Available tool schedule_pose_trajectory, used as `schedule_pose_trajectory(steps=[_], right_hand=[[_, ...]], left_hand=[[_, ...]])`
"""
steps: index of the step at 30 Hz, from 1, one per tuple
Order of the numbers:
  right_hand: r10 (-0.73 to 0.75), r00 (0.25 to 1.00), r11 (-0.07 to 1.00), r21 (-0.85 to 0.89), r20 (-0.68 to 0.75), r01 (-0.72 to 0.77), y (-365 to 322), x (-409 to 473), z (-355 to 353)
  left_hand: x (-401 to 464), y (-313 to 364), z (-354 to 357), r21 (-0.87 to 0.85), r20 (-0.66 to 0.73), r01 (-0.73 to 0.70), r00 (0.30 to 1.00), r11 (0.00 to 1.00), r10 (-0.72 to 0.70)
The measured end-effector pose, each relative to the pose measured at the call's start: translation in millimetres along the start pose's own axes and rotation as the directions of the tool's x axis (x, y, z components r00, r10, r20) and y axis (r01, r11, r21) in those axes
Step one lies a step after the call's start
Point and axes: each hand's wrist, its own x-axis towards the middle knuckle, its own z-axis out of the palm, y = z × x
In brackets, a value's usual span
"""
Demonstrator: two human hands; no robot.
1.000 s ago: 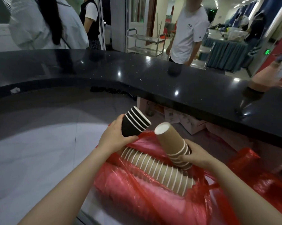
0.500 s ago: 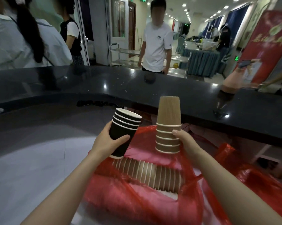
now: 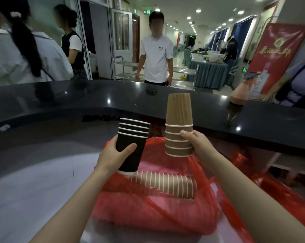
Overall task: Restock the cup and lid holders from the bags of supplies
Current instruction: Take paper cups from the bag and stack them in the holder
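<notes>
**Paper cups, thin plastic, polished stone**

The black cups (image 3: 131, 146) in the left hand (image 3: 113, 155) look like smooth matt paper with white rolled rims. The brown cups (image 3: 179, 127) in the right hand (image 3: 197, 142) are ribbed, corrugated paper, dull and rough. The red bag (image 3: 148, 213) is thin, crinkled, half-transparent plastic with a slight sheen. The dark counter (image 3: 95, 97) is glossy, speckled, mirror-polished stone. The trolley (image 3: 123, 67) behind is bright metal.

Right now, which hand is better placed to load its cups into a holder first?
No holder shows, so only tentatively: right hand. Its brown stack is upright and nearer the counter; left hand holds black cups tilted.
</notes>
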Motion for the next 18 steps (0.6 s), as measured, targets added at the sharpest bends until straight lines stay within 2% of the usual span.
schedule_pose_trajectory(steps=[5,8,11,14,18], right_hand=[[0.017,0.997,0.991,0.129,0.078,-0.027,-0.2,-14.2,25.7],[0.01,0.996,0.969,0.244,0.089,-0.032,6.8,-24.1,34.2],[-0.039,0.976,0.964,0.265,0.216,-0.02,2.4,-36.9,43.9],[-0.093,0.943,0.96,0.282,0.32,-0.001,-7.4,-47.4,59.6],[-0.115,0.894,0.95,0.311,0.434,-0.029,-15.0,-75.2,84.3]], left_hand=[[-10.7,9.0,-11.6,0.072,-0.013,-0.111,0.994,0.991,0.112],[-31.1,19.5,-19.8,-0.115,0.005,-0.093,0.996,0.989,0.094],[-58.6,24.4,-27.0,-0.173,-0.021,-0.069,0.998,0.983,0.066],[-88.5,27.6,-34.2,-0.244,-0.128,-0.004,0.991,0.97,-0.028],[-148.2,37.4,-39.3,-0.388,-0.301,-0.009,0.946,0.922,-0.118]])
